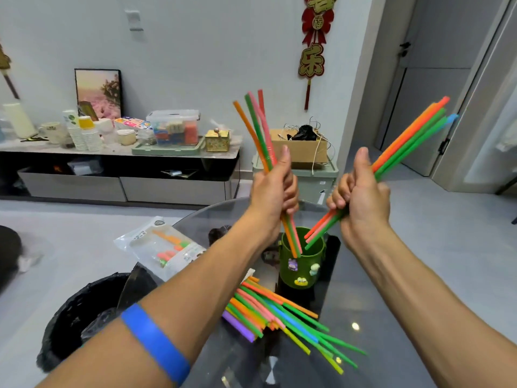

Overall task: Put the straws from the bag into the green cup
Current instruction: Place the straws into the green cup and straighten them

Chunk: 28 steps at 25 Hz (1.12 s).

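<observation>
The green cup [303, 268], with small cartoon charms on its side, stands on a round glass table [363, 317]. My left hand [275, 189] grips a bunch of orange, green and pink straws [256, 127]; their lower ends reach into the cup. My right hand [361, 194] grips another bunch of orange and green straws [414, 135], slanted up to the right, with lower ends over the cup's rim. A loose pile of coloured straws [279, 312] lies on the table in front of the cup. The clear plastic bag [161, 247] lies to the left, a few straws inside.
A black-lined bin [84, 312] stands at the table's left. Behind are a low cabinet [120, 163] crowded with paper cups, boxes and a framed picture, and a green crate [313, 177] bearing a cardboard box. A door [436, 93] is at the right.
</observation>
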Tool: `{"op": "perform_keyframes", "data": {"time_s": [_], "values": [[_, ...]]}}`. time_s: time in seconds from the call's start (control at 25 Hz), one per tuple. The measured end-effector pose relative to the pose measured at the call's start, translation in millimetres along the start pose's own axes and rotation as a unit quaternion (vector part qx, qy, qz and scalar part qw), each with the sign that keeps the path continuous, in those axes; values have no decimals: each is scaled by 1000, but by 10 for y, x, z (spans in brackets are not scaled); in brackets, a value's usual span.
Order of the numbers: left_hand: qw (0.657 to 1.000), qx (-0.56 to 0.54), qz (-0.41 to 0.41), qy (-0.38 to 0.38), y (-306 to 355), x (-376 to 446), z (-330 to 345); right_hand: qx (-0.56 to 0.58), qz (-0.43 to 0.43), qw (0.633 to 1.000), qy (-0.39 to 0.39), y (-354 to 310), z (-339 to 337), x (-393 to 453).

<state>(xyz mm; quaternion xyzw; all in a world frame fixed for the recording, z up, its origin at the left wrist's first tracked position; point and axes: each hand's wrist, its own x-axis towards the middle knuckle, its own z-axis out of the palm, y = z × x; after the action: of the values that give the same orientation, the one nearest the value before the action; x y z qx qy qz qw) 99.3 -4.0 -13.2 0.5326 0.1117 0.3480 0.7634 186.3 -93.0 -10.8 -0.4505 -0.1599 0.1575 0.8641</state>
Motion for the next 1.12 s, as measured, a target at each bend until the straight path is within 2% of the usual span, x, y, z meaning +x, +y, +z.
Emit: {"op": "perform_keyframes", "data": {"time_s": [0.08,0.24,0.36,0.48,0.6,0.64,0.8,0.88,0.96,1.0,1.04,1.12], "values": [[999,42,-19,2,-198,224,75,-55,2,998,5,183,-68,162],[973,228,-15,-17,-479,371,132,-139,33,989,-23,549,-314,258],[960,275,-7,-51,-539,311,130,-82,85,989,-94,572,-425,272],[928,370,2,-50,-517,259,139,0,118,978,-173,453,-497,312],[870,482,35,-97,-520,175,69,-19,130,984,-119,491,-453,171],[863,490,42,-118,-542,136,22,-23,123,988,-94,510,-421,144],[909,397,31,-123,-521,-24,-132,-31,73,996,-50,498,-288,118],[909,395,-3,-137,-491,-119,-224,-24,79,996,-45,520,-298,113],[858,480,-60,-173,-507,-214,-355,-11,84,995,-48,545,-348,121],[826,530,-68,-179,-543,-248,-420,-15,81,995,-57,537,-383,133],[811,556,-66,-168,-592,-263,-473,-34,77,994,-72,523,-407,141],[829,544,-50,-118,-662,-270,-515,-82,93,989,-85,525,-446,143]]}}
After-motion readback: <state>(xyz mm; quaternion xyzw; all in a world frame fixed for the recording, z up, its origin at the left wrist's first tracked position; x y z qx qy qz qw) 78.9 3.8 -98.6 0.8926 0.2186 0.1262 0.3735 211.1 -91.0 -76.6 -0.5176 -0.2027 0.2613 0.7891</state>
